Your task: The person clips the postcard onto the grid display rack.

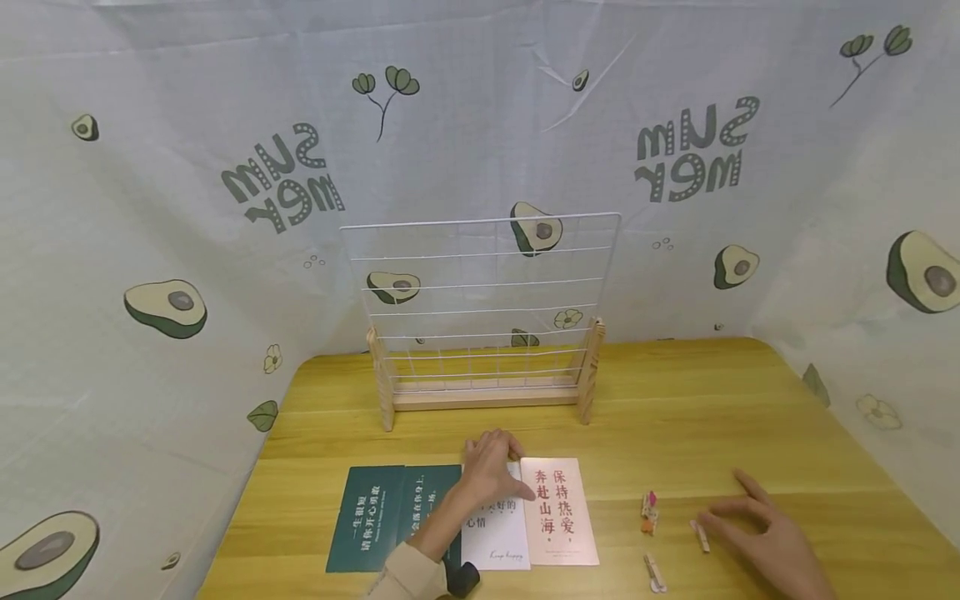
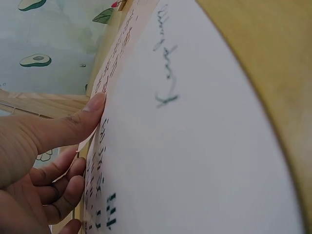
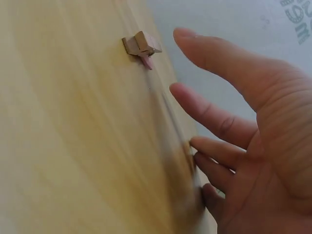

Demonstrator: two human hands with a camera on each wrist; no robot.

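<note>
Two hands low, left hand (image 1: pixel 489 468) gripping white card (image 1: pixel 501 533), right hand (image 1: pixel 757 533) fingers spread.

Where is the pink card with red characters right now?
In the head view the pink card lies flat on the wooden table, right of centre, beside the white card that the left hand touches, in front of the wire grid rack.

Light was even and soft across the head view, bright without glare, and shadows under the cards (image 1: pixel 465 517) were faint. The wide lens bowed the backdrop (image 1: pixel 150 208) and curved the far edge of the surface (image 1: pixel 675 400). The left wrist view was sharp on the thumb but the white card (image 2: pixel 195 146) washed out close up. The right wrist view smeared the surface (image 3: pixel 73 146) with motion blur; the right hand (image 3: pixel 243 146) looked soft.
</note>
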